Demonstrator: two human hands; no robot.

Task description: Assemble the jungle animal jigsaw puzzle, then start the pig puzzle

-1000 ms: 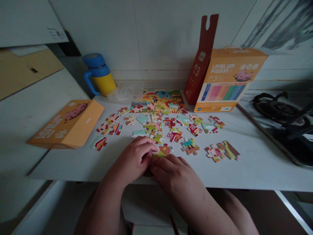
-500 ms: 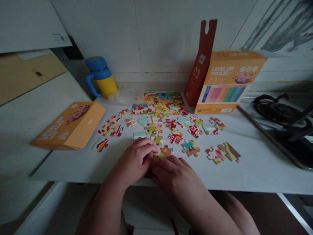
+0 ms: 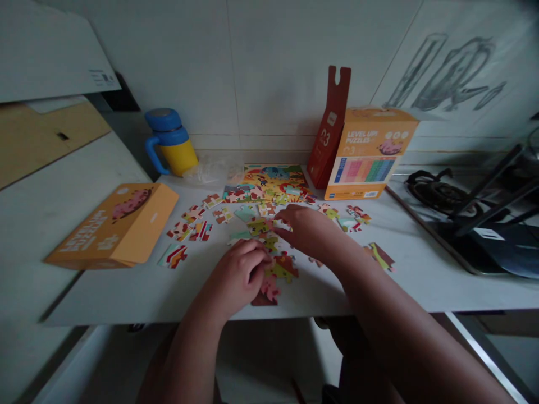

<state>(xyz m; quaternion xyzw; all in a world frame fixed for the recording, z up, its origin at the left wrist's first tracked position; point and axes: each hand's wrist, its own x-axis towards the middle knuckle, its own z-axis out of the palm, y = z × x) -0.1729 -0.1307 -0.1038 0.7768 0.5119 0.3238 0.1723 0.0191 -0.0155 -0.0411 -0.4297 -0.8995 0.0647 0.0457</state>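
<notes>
My left hand [image 3: 242, 275] rests on the table with curled fingers, its tips at the left edge of the joined puzzle pieces [image 3: 285, 266]. Below those pieces, a pink pig piece [image 3: 270, 287] with a brown lower edge lies near the table's front, beside my left thumb. My right hand [image 3: 305, 227] reaches over the loose pieces at the middle, thumb and fingers apart, nothing visible between them. Just left of its fingertips is a green piece [image 3: 260, 226]. My right forearm hides some pieces; a brown and green piece [image 3: 381, 256] shows beyond it.
A colourful picture sheet [image 3: 273, 175] lies at the back with pieces on its front part. An open orange puzzle box [image 3: 364, 151] stands behind right; an orange lid-like box [image 3: 113, 224] lies left. A blue and yellow mug [image 3: 170, 143] stands by the wall. At right is a stove [image 3: 438, 196].
My right hand has left the joined pieces and moved up to the loose pieces farther back, uncovering the pig piece. My left hand has stayed nearly in place. The view has shifted slightly.
</notes>
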